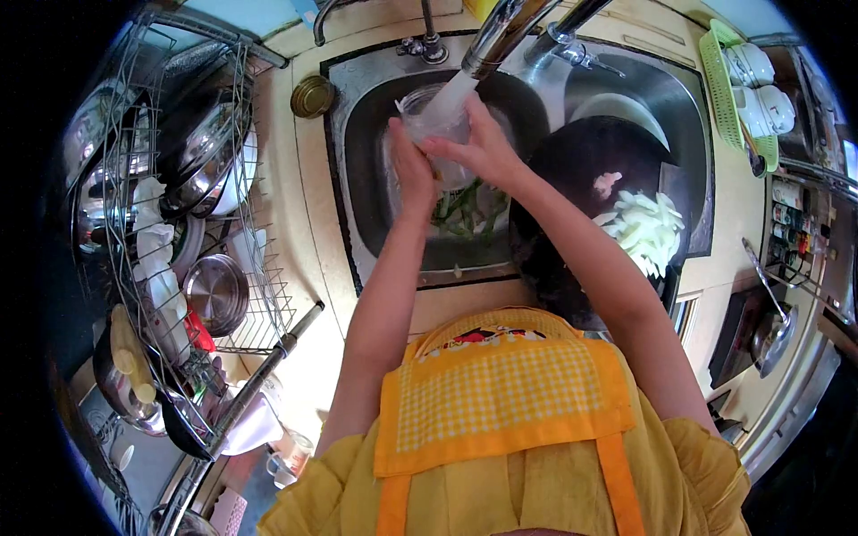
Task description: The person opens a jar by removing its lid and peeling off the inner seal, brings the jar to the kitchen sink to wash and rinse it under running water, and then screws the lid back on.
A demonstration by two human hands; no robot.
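Observation:
Water streams from the faucet [487,49] over a clear glass jar [438,112] in the left sink basin. My left hand [413,165] is curved against the jar's lower left side. On the right, my right hand [478,147] has its thumb and fingers around the jar. Water and splash blur the jar's outline. Below it, green vegetable pieces [465,210] lie in the basin. A round black board [572,179] spans the right part of the sink, bearing pale green slices [643,230] and a small pink piece [607,185].
A metal lid [313,96] sits left of the sink [357,259]. Wire racks [259,295] with pans stand at the left. A green basket [722,80] of white bowls [764,112] is at the upper right. A plate [626,112] leans in the right basin.

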